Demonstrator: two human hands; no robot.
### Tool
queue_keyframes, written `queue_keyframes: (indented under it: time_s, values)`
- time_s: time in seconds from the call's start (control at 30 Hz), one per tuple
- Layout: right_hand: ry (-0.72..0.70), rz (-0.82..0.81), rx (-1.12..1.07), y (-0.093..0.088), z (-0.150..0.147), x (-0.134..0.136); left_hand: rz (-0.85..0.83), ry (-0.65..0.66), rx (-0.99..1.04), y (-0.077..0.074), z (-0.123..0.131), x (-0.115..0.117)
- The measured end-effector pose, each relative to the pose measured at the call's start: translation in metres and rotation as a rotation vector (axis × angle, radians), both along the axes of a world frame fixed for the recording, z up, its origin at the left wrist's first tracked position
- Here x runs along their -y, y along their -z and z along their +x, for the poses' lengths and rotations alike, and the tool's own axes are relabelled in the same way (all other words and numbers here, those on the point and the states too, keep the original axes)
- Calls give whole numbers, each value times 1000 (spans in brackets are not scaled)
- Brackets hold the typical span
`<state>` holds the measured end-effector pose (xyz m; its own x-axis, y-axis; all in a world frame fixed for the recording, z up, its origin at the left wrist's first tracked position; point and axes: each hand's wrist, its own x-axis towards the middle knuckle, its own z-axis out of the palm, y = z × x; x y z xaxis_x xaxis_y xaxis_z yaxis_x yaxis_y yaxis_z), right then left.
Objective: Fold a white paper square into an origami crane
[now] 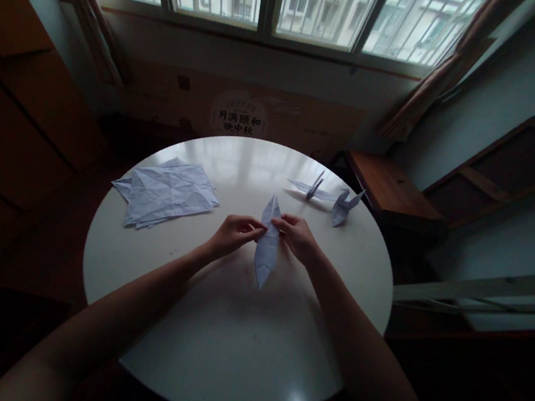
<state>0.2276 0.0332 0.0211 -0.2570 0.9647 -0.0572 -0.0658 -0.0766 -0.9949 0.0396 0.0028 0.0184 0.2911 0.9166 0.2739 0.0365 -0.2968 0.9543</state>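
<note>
The folded paper (267,247) is a pale bluish-white sheet creased into a long, narrow diamond with a sharp tip at each end and a split running down its upper half. It lies near the middle of the round table (225,348), its long axis running from the near edge toward the far edge. The left hand (235,232) and right hand (298,235) pinch it on either side above its widest part.

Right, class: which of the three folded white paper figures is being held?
The long, narrow, pointed white paper fold, pinched between left hand and right hand; the two winged paper cranes stand untouched farther off.
</note>
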Motion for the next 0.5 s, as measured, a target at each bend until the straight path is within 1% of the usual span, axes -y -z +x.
queue_keyframes:
  time_s: [0.07, 0.13, 0.2, 0.23, 0.3, 0.4, 0.43, 0.5]
  values:
    - [-1, 110, 166, 3, 2, -2, -2, -8, -90, 4, -1, -3]
    - [9, 253, 367, 6, 4, -4, 51, -18, -233, 7, -3, -3]
    - [21, 372, 555, 7, 4, -5, 204, -49, -421, 7, -4, -2]
    - [24, 405, 642, 7, 4, -5, 291, -35, -519, 5, -5, 0]
    - [38, 424, 814, 7, 4, -4, 387, -40, -658, 2, -6, 3]
    - [124, 442, 1046, 10, 2, 0, 427, -75, -784, 1, -7, 6]
    - [157, 454, 1089, 11, 1, 1, 433, -87, -808, 2, -8, 6]
    - [198, 479, 1110, 14, 1, 3, 448, -92, -828, 4, -9, 5]
